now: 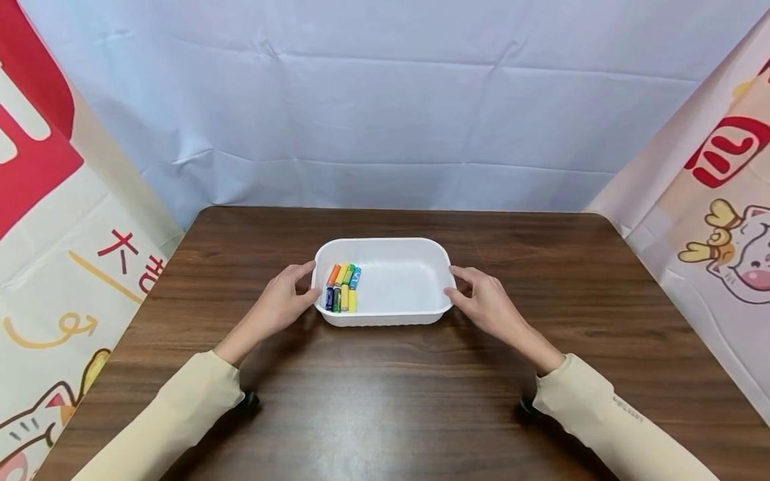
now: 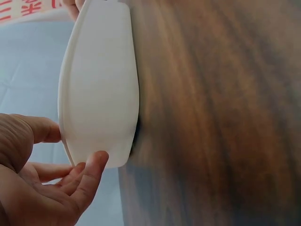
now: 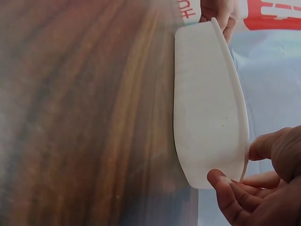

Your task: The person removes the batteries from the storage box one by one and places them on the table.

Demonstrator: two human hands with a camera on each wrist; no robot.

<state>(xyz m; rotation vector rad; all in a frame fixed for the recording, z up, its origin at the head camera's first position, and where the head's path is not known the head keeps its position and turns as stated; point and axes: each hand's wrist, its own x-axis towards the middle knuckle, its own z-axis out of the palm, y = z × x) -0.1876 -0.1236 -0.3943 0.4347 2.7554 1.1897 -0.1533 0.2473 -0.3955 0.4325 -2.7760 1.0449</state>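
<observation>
Eight batteries [image 1: 345,296] lie in two rows at the left end of the white tray [image 1: 400,288], which sits at the middle of the head frame on or just above the bench [image 1: 385,374]; whether its base touches all along I cannot tell. With the load all at the left and the tray's right part bare, uneven lifting seems the main risk: were the left end to rise higher, the round batteries, lying with their sides toward the bare part, could roll across and break their rows. A sharp jerk might do the same. Since each end appears to be pinched only near the rim, a slipping fingertip could also let one end drop, more likely at the heavier left. Both sets of fingers are grasping the tray: the left hand [image 1: 283,300] its left end, the right hand [image 1: 486,302] its right end, each with the thumb toward the near corner and other fingers against the outer wall. Cream sleeves [image 1: 180,407] enter from the lower left and lower right corners, the forearms slanting inward almost as mirror images, so the hands meet the tray at nearly the same height in the frame.
</observation>
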